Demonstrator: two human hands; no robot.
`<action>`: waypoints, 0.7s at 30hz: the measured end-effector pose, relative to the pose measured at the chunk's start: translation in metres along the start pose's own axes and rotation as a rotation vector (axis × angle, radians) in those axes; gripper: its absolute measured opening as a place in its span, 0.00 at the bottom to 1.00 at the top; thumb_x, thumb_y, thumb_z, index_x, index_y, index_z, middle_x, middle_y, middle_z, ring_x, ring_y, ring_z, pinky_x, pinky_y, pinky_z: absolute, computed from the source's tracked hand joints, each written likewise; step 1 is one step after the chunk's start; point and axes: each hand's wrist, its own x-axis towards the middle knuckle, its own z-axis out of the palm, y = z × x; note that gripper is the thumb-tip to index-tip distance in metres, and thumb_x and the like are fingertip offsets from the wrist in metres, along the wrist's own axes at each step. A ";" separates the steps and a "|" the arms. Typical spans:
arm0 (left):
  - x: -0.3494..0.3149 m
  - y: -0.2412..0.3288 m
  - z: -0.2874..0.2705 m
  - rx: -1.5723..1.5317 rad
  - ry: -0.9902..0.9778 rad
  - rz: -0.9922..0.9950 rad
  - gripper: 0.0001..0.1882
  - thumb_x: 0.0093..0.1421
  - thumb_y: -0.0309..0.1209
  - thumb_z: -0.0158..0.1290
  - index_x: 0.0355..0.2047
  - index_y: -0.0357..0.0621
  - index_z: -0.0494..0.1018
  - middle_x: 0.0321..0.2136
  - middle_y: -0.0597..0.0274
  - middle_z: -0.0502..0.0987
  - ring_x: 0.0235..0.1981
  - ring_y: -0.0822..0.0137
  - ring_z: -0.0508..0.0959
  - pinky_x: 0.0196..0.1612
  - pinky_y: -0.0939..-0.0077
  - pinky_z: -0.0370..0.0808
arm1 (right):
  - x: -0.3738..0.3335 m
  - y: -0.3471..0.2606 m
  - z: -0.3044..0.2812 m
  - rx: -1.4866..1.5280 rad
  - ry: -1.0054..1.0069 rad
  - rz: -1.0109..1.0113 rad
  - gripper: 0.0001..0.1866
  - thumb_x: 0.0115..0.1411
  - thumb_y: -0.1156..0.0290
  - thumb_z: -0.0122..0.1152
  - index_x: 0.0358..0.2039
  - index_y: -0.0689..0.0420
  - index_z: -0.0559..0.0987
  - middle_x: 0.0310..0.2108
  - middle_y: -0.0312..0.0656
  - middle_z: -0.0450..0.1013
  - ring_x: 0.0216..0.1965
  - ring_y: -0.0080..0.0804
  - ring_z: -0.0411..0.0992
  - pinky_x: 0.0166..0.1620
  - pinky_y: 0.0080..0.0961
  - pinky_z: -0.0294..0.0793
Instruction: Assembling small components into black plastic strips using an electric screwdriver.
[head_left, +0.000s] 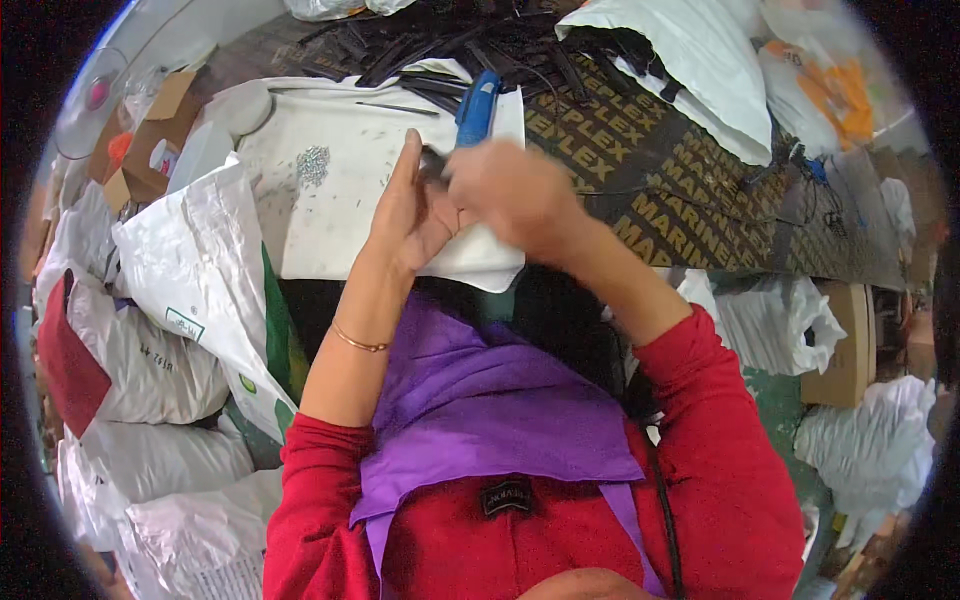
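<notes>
Above the white cloth [330,235] on the table, my two hands come together. My left hand [425,215] is closed around a small dark piece [433,163], its thumb pointing up beside it. My right hand [525,195] is smeared by motion at that piece, and its fingers cannot be made out. Just beyond the right hand lies a blue tool [478,105] with a thick body, partly hidden by the hand. A small heap of tiny silvery metal parts [313,166] sits on the cloth to the left. Farther back rests a thin dark rod [398,107].
Many black strips [400,45] are heaped at the table's far side. An open cardboard box [150,150] stands at the left. White bags [200,270] crowd the left side, with another white sack [690,70] at the far right. Patterned dark board [680,190] forms the tabletop.
</notes>
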 end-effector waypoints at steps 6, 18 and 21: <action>-0.013 0.015 -0.045 0.100 0.094 0.314 0.14 0.62 0.36 0.44 0.44 0.43 0.61 0.22 0.67 0.64 0.18 0.77 0.64 0.22 0.81 0.65 | -0.007 0.104 0.007 -0.111 0.022 0.356 0.07 0.46 0.69 0.59 0.27 0.56 0.78 0.33 0.42 0.74 0.40 0.41 0.70 0.45 0.34 0.67; -0.043 0.015 -0.053 1.764 0.410 0.979 0.18 0.58 0.37 0.48 0.48 0.48 0.65 0.23 0.54 0.70 0.25 0.58 0.74 0.27 0.68 0.69 | -0.035 0.325 -0.040 -0.902 -0.688 0.552 0.19 0.54 0.66 0.45 0.45 0.61 0.68 0.37 0.61 0.71 0.40 0.56 0.70 0.45 0.44 0.69; -0.048 0.017 -0.049 2.037 0.523 0.823 0.19 0.56 0.39 0.50 0.47 0.50 0.66 0.28 0.55 0.73 0.28 0.53 0.74 0.29 0.67 0.71 | -0.028 0.277 -0.061 -0.917 -0.644 0.789 0.19 0.55 0.63 0.46 0.43 0.62 0.70 0.33 0.61 0.72 0.38 0.56 0.70 0.42 0.45 0.69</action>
